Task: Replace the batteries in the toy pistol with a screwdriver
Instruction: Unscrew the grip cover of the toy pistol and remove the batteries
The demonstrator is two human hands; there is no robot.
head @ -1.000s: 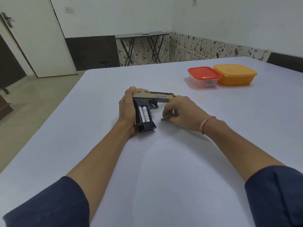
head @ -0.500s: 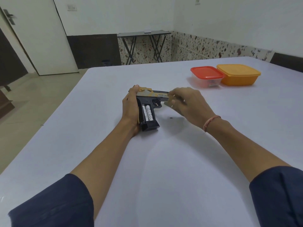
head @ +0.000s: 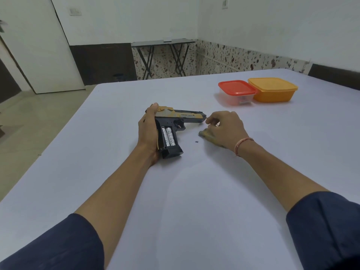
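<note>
The black and gold toy pistol (head: 181,118) lies on its side on the white table (head: 194,191). Its grip compartment is uncovered and two silver batteries (head: 168,136) sit inside. My left hand (head: 148,133) grips the back of the pistol and its handle. My right hand (head: 224,127) hovers just right of the muzzle with curled fingers. A gold-grey piece (head: 203,133) pokes out from under its palm; I cannot tell whether the hand grips it. A tiny dark screw (head: 196,141) lies on the table between the pistol and my right hand. No screwdriver is visible.
A clear box with a red lid (head: 236,92) and an orange box (head: 272,90) stand side by side at the far right of the table. The table's left edge runs close to my left arm. A folding table (head: 163,53) stands by the back wall.
My right hand has lifted from the table near the grip, passed the barrel and moved right and down beside the muzzle. The screw now shows on the table. My left hand kept its hold.
</note>
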